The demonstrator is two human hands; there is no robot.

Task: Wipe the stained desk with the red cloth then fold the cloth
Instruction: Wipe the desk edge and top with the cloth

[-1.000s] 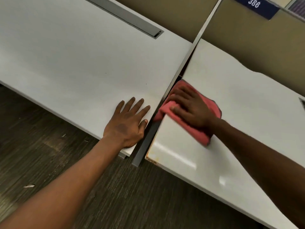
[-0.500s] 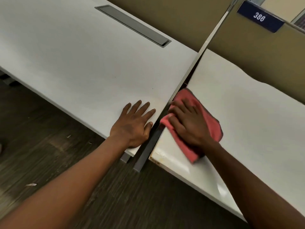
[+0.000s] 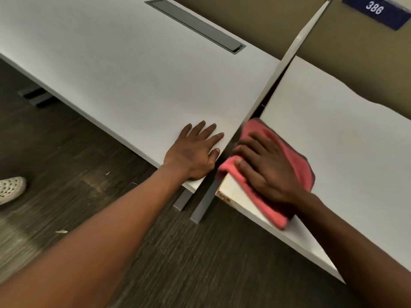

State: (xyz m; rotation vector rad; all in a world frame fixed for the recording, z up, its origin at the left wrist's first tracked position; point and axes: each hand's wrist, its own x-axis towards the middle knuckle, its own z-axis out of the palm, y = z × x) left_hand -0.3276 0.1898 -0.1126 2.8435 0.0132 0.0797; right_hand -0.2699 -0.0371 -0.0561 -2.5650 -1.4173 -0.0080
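The red cloth [image 3: 299, 167] lies on the near left corner of the right white desk [image 3: 347, 138]. My right hand [image 3: 264, 165] presses flat on top of it, fingers spread, and covers its middle. One end of the cloth hangs a little over the desk's left edge. A brownish stain [image 3: 224, 195] marks the desk's front corner just below the cloth. My left hand [image 3: 195, 154] rests flat, palm down, on the near right corner of the left white desk [image 3: 133, 70], holding nothing.
A thin divider panel [image 3: 287, 65] runs between the two desks, with a narrow gap beside it. A grey cable slot [image 3: 195, 25] sits at the back of the left desk. Beige partitions with a blue "386" sign [image 3: 375, 10] stand behind. A shoe [image 3: 11, 188] is on the dark floor at left.
My right hand has slid the cloth nearer along the desk's left edge toward the front corner. My left hand stays planted on the left desk. The camera shifted, showing a shoe.
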